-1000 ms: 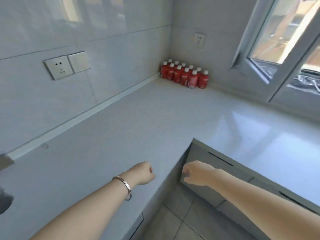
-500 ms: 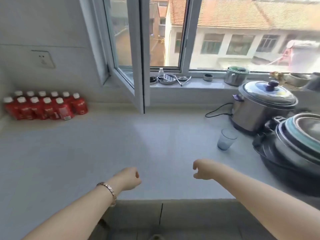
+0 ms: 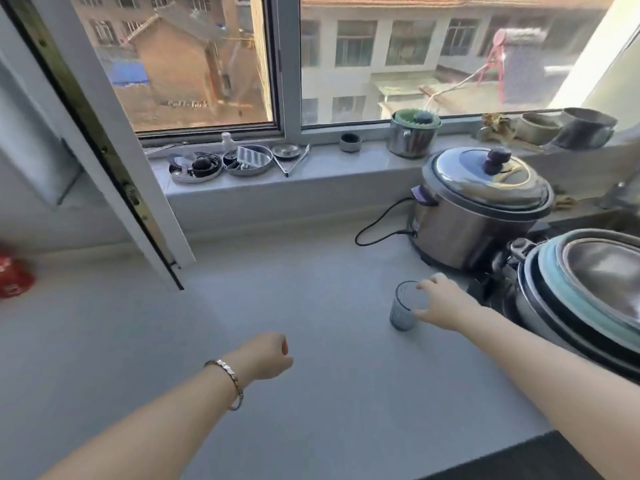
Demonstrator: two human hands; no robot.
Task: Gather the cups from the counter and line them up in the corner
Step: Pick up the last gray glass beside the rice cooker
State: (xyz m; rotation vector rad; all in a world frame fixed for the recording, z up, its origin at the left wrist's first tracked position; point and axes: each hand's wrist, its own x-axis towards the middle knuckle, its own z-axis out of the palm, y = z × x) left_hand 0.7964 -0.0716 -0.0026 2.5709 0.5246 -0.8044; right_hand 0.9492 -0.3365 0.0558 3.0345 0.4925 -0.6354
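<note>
Closest to the camera, two bare arms are stretched out over the grey counter (image 3: 145, 341). A thin metal bracelet (image 3: 228, 379) is worn on the left wrist. The left hand (image 3: 266, 355) is curled into a loose fist, fingers together, and nothing is held in it. It is kept just above the counter, well apart from the cup.

Further out and to the right, the right hand (image 3: 443, 303) is placed at a small clear bluish cup (image 3: 403, 308). The fingers are spread apart around the rim and side of the cup. A fingertip is seen at the far rim and the thumb at the near side, so the cup is touched, but a firm squeeze cannot be told. The cup is stood upright on the counter, near the pots.

Just right of the hand, a stack of big pans (image 3: 585, 289) is seen. Behind the cup, a shiny steel cooker (image 3: 474, 216) with a lid and a black cord is set on the counter.

Far left, part of a red bottle (image 3: 14, 275) is seen at the edge. An open window frame (image 3: 114, 161) is swung in over the counter.

Furthest back, small metal dishes (image 3: 221, 162) and a steel pot (image 3: 412, 136) are lined up on the window sill (image 3: 346, 161).
</note>
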